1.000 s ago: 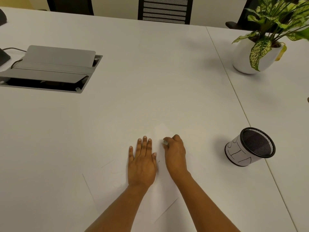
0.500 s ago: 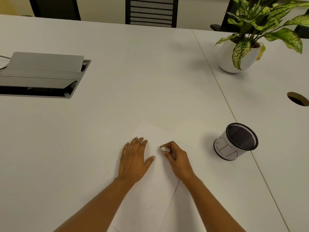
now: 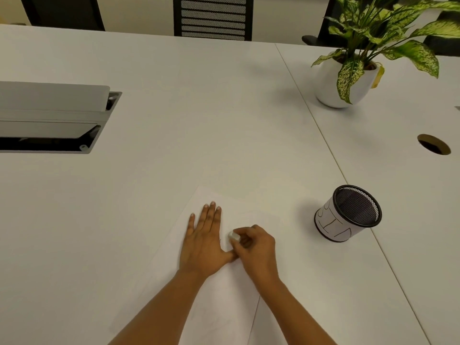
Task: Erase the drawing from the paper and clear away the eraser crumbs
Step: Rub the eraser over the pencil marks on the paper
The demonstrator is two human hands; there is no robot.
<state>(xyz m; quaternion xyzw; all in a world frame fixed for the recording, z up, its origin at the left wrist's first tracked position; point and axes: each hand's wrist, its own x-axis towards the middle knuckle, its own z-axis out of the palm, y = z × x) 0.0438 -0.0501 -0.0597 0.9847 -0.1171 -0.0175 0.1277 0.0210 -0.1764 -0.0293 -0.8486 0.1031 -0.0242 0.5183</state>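
1. Head view: the white paper [image 3: 219, 307] is seen lying flat at the near edge of the white bench [image 3: 174, 145], angled away toward the far right.
2. The left hand [image 3: 205, 242] is pressed flat on the sheet, fingers [image 3: 211, 215] stretched out and close together, nothing held.
3. Just to its right, the right hand [image 3: 256, 250] is curled tight, a small white eraser [image 3: 234, 236] pinched at the fingertips and set down on the paper.
4. Faint pencil marks are barely made out beside the eraser.
5. Farther right, a mesh pen cup [image 3: 348, 215] is seen.
6. Beyond, a potted plant [image 3: 348, 78] and an open cable tray [image 3: 52, 118] are seen.
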